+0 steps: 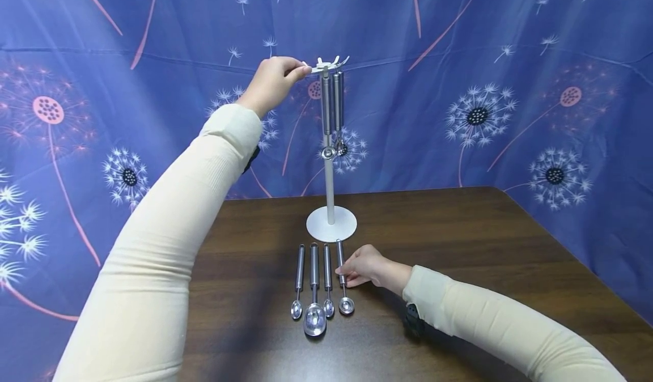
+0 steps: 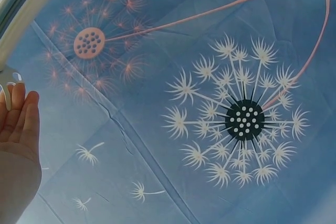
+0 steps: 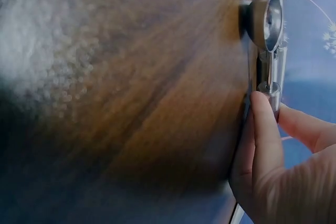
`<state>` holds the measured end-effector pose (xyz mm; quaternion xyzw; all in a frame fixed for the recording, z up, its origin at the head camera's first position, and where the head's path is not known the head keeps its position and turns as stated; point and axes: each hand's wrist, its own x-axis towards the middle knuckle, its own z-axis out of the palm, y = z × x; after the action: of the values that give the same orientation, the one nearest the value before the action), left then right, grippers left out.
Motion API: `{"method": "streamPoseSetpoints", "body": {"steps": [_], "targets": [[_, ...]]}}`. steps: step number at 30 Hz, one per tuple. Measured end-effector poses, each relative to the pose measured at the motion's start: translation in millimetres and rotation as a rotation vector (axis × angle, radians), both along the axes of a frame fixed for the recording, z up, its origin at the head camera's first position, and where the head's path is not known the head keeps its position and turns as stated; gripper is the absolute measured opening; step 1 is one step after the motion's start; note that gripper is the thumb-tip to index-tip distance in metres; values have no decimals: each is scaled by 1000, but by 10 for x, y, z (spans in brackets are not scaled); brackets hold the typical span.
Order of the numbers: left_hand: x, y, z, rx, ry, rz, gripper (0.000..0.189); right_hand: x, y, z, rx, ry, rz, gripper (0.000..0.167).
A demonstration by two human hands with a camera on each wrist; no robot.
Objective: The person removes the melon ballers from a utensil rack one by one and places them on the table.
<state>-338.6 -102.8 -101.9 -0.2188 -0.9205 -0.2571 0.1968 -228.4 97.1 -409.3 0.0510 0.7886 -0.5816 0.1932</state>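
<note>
My left hand (image 1: 274, 81) is raised and pinches a hook at the top of a white utensil rack (image 1: 330, 186). In the left wrist view, the fingers (image 2: 29, 124) meet that hook at the left edge. Low on the right, my right hand (image 1: 368, 266) holds the handle of a metal melon baller (image 1: 346, 305) between thumb and fingers. Its round bowl (image 3: 266, 23) faces the near side of the table. To its left lie a small scoop (image 1: 329, 307), a large scoop (image 1: 314, 319) and another small scoop (image 1: 296, 309), side by side.
Several metal utensils (image 1: 327, 104) hang by their handles from the rack's hooks. The rack's round base (image 1: 331, 224) stands on the dark wooden table (image 1: 433, 234), just beyond the row of scoops. A blue dandelion-patterned cloth (image 1: 408, 115) hangs behind the table.
</note>
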Motion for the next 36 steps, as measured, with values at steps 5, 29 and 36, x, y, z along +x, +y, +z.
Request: {"method": "streamPoseSetpoints", "body": {"steps": [5,29,36], "targets": [[-5,20,-19,5,-6,1,42,39,-21,-20,25,4,-10,13],[6,56,-61,39,-26,5,42,27,-25,24,116,-9,60,15],[-9,41,-71,36,-22,8,42,12,-37,23,120,-4,59,15]]}}
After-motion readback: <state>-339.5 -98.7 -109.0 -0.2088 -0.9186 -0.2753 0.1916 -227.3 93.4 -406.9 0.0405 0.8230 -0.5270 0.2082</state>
